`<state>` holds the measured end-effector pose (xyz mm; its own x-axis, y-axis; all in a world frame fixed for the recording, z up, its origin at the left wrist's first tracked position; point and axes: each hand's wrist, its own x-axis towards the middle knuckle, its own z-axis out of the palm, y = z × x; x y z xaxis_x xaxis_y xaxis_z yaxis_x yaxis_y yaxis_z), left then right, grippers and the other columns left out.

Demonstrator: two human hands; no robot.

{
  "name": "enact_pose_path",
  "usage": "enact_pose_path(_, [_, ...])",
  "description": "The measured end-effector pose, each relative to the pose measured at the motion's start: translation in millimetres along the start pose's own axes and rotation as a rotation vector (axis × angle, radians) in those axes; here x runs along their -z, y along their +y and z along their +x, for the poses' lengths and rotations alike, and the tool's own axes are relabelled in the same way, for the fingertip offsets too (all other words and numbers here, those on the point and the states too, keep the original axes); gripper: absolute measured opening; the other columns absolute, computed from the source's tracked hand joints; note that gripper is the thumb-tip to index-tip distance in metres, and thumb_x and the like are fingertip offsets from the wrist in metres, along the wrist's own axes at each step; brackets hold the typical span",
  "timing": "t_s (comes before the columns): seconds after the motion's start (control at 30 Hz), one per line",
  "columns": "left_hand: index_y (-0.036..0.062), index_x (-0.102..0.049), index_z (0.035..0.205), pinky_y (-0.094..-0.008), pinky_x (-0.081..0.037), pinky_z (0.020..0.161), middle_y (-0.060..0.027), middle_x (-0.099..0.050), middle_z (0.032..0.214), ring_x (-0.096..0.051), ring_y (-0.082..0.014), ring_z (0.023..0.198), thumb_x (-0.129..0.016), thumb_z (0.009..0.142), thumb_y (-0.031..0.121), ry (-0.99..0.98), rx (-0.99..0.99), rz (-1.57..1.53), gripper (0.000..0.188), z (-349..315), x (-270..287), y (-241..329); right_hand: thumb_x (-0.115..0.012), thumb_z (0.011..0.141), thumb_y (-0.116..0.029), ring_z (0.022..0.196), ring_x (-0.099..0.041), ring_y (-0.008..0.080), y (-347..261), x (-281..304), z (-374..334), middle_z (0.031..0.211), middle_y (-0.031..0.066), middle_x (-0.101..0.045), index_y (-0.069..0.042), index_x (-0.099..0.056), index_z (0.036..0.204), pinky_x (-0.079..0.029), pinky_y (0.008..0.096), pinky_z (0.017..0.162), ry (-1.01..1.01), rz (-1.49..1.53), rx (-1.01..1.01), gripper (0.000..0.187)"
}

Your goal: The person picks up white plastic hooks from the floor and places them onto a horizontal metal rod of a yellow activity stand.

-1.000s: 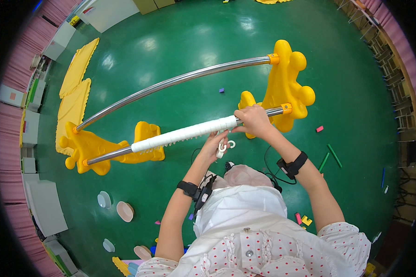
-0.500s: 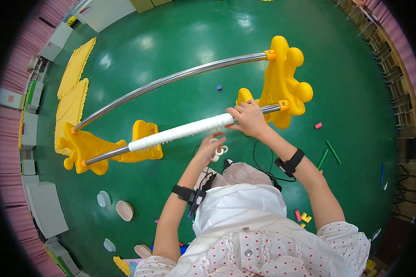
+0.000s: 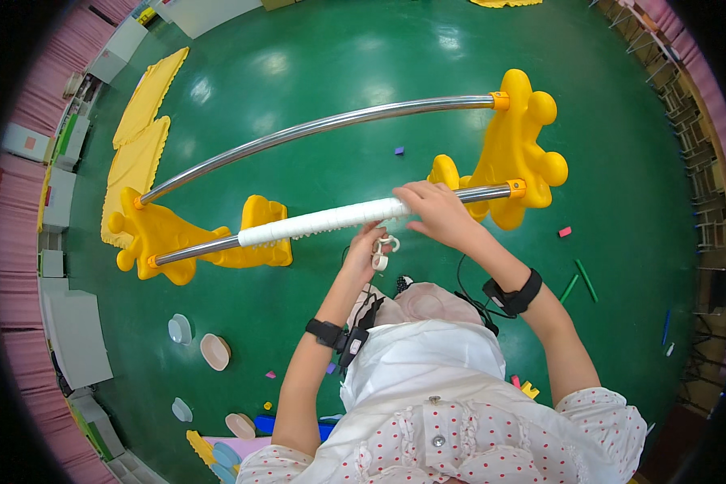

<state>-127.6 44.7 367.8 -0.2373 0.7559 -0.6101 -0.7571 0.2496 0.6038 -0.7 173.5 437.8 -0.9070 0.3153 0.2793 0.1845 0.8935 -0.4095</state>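
A yellow plastic rack with knobbed end frames [image 3: 515,137] carries two steel bars, a far one [image 3: 323,123] and a near one [image 3: 198,252]. White plastic rings [image 3: 323,221], packed side by side, cover much of the near bar. My right hand [image 3: 437,211] curls over the bar at the right end of this row; its fingertips are partly hidden, and what they grip cannot be made out. Just below the row, my left hand [image 3: 365,248] is closed around a few loose white rings [image 3: 383,256], one of which shows a gap in its loop.
On the green floor lie pale basins [image 3: 215,352], green sticks [image 3: 586,280], a red block [image 3: 565,231] and a purple block [image 3: 399,151]. Yellow cloths [image 3: 139,165] spread at the left. White cabinets [image 3: 77,335] line the left wall; stacked chairs [image 3: 686,133] stand along the right.
My left hand has risen with its loose rings to just under the bar. My right hand stays at the row's right end, and the rack sits slightly farther right in view.
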Motion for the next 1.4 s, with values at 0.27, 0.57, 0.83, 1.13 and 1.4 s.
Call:
enact_pose_path(0.27, [0.0040, -0.049, 0.091, -0.0213, -0.034, 0.039, 0.0004, -0.045, 0.068, -0.044, -0.0093, 0.055, -0.051, 0.073, -0.001, -0.039, -0.049, -0.201, 0.019, 12, 11, 1, -0.075, 0.056, -0.026, 0.067, -0.060, 0.0285, 7, -17, 23, 0.069, 0.0078, -0.060, -0.009, -0.052, 0.080, -0.046, 0.0399, 0.055, -0.230, -0.106, -0.055, 0.038])
enact_pose_path(0.57, [0.0041, -0.047, 0.088, -0.0208, -0.033, 0.040, -0.0009, -0.044, 0.065, -0.044, -0.0091, 0.054, -0.048, 0.071, -0.002, -0.127, -0.060, -0.158, 0.018, 19, 17, 0, -0.074, 0.057, -0.027, 0.067, -0.060, 0.0285, 3, -20, 22, 0.069, 0.0073, -0.060, -0.010, -0.054, 0.078, -0.046, 0.0398, 0.056, -0.202, -0.121, -0.138, 0.034])
enact_pose_path(0.83, [0.0055, -0.047, 0.092, -0.0217, -0.033, 0.038, -0.0017, -0.047, 0.072, -0.043, -0.0094, 0.052, -0.049, 0.069, -0.004, -0.126, -0.064, -0.115, 0.024, 9, 9, 4, -0.074, 0.057, -0.026, 0.067, -0.060, 0.0285, 11, -20, 15, 0.069, 0.0064, -0.060, -0.009, -0.053, 0.080, -0.046, 0.0395, 0.056, -0.106, -0.107, -0.028, 0.035])
enact_pose_path(1.13, [0.0097, -0.047, 0.100, -0.0228, -0.033, 0.039, -0.0009, -0.050, 0.081, -0.044, -0.0104, 0.053, -0.047, 0.069, -0.007, -0.160, -0.165, -0.447, 0.036, 8, 53, 5, -0.073, 0.060, -0.035, 0.063, -0.060, 0.0282, 23, -9, 3, 0.065, 0.0094, -0.060, -0.008, -0.052, 0.079, -0.046, 0.0397, 0.054, -0.169, -0.214, -0.109, 0.039])
enact_pose_path(1.4, [0.0096, -0.048, 0.091, -0.0230, -0.032, 0.039, -0.0013, -0.049, 0.080, -0.041, -0.0104, 0.052, -0.047, 0.071, -0.007, -0.042, -0.114, -0.373, 0.026, -4, 40, 13, -0.072, 0.059, -0.038, 0.061, -0.060, 0.0273, 18, -5, 5, 0.063, 0.0081, -0.060, -0.010, -0.054, 0.075, -0.046, 0.0386, 0.052, -0.143, -0.162, -0.137, 0.037])
